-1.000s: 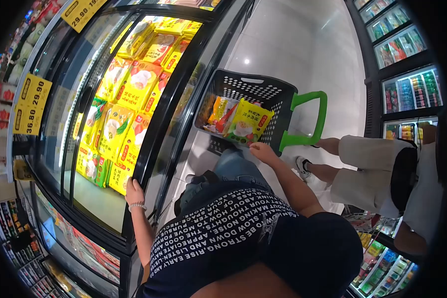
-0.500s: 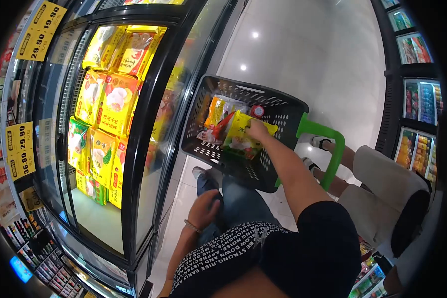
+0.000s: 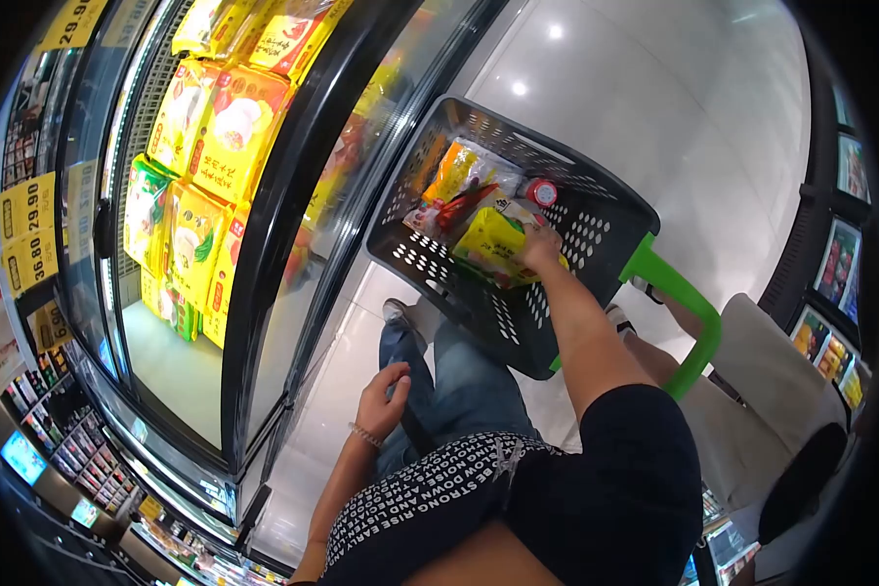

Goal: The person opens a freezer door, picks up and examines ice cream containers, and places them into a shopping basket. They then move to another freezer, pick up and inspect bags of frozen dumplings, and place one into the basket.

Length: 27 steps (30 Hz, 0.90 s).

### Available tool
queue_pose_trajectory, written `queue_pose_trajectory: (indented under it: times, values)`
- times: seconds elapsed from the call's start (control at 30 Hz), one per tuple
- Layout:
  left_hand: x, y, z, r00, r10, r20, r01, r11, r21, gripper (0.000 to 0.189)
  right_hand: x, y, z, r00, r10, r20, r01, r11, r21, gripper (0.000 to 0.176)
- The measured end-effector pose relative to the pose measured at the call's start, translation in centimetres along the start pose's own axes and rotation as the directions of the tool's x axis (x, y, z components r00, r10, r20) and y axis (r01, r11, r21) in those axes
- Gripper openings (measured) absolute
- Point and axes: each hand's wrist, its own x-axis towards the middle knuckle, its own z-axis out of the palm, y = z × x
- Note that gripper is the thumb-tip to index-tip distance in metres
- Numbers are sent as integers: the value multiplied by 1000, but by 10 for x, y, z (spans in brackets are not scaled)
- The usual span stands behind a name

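My right hand [image 3: 541, 244] is down inside a dark grey perforated basket [image 3: 596, 181] with a green handle [image 3: 703, 337]. Its fingers are closed on the edge of a yellow food packet [image 3: 488, 237], which lies low in the basket. Beside that packet are an orange and white packet [image 3: 451, 171], a red packet [image 3: 439, 212] and a round container with a red lid [image 3: 541, 192]. My left hand [image 3: 383, 398] hangs in front of my legs, away from the basket, fingers loosely apart and holding nothing.
A glass-sided freezer [image 3: 308, 156] full of yellow packets [image 3: 234, 127] stands on the left, with price tags [image 3: 29, 232] along its far side. Another person's legs in beige [image 3: 776, 342] are just right of the basket. Display cabinets [image 3: 838, 254] line the far right.
The yellow packet sits lower and flatter in the basket, my right hand still at its edge. My left hand has shifted slightly left. The view has shifted, with basket and freezer appearing closer.
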Motion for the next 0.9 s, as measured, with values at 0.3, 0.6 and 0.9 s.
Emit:
queue_pose_trajectory:
  times: [0.3,0.6,0.9]
  values:
    - [-11,8,-8,995,83,61,-81,996,-38,36,-62,-14,30,981,-186,60,180,979,98,69]
    - [-18,9,-42,962,254,97,-246,966,-86,44,-145,-29,-96,958,-285,-22,286,958,14,68]
    - [-24,-62,-123,905,410,112,-329,842,-427,49,-363,-75,-231,831,-199,-519,213,977,-33,59]
